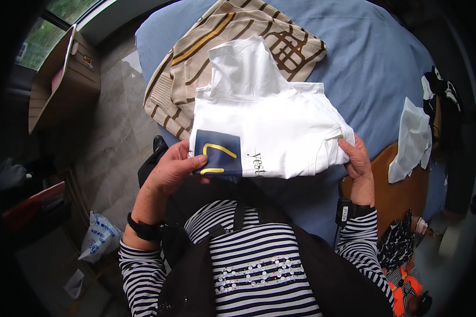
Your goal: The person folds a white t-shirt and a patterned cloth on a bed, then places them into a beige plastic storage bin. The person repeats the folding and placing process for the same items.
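Note:
A white T-shirt (285,124) with a dark blue printed square and yellow lines is spread, partly folded, between my two hands. My left hand (180,166) pinches its near left edge, thumb on top beside the blue square. At the near right edge my right hand (357,156) grips the bunched fabric, with its fingers partly hidden. The far part of the shirt rests over a beige knitted sweater (195,68) with brown stripes, which lies on the blue bed sheet (365,47).
A brown cardboard box (84,79) stands by the window on the left. Lower left is a white plastic bag (100,235) on the grey floor. A white cloth (410,140) hangs near a wooden bed board (402,193) on the right, with dark clothes (444,95) behind.

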Available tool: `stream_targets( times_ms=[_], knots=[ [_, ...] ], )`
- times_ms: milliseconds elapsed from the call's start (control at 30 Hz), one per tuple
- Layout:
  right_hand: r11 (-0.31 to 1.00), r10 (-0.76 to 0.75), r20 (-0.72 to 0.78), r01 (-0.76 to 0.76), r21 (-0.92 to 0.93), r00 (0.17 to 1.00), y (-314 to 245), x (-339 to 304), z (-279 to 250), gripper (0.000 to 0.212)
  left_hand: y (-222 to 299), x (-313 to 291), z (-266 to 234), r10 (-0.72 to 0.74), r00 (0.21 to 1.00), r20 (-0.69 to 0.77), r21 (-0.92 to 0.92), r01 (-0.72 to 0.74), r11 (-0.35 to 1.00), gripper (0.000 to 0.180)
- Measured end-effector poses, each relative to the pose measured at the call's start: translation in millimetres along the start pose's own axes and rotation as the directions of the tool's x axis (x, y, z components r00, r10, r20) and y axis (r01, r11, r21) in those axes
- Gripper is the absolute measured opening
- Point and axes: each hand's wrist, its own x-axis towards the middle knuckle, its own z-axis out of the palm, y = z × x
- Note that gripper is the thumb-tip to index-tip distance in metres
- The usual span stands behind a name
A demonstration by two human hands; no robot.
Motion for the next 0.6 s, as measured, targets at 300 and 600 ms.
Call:
stream_targets(
  times_ms=[300,600],
  knots=[
    [0.786,-0.617,-0.034,0.613,-0.079,0.787,-171.0,1.8,-36.7,0.026,140.6,54.4,99.2,0.512,0.741,0.434,0.128,-0.614,0.779,0.029],
    [0.91,-0.405,-0.422,0.311,-0.275,0.812,-10.4,-130.4,-127.3,0.045,-9.8,85.8,91.4,0.003,0.905,0.425,0.245,-0.118,0.962,0.042]
  ],
)
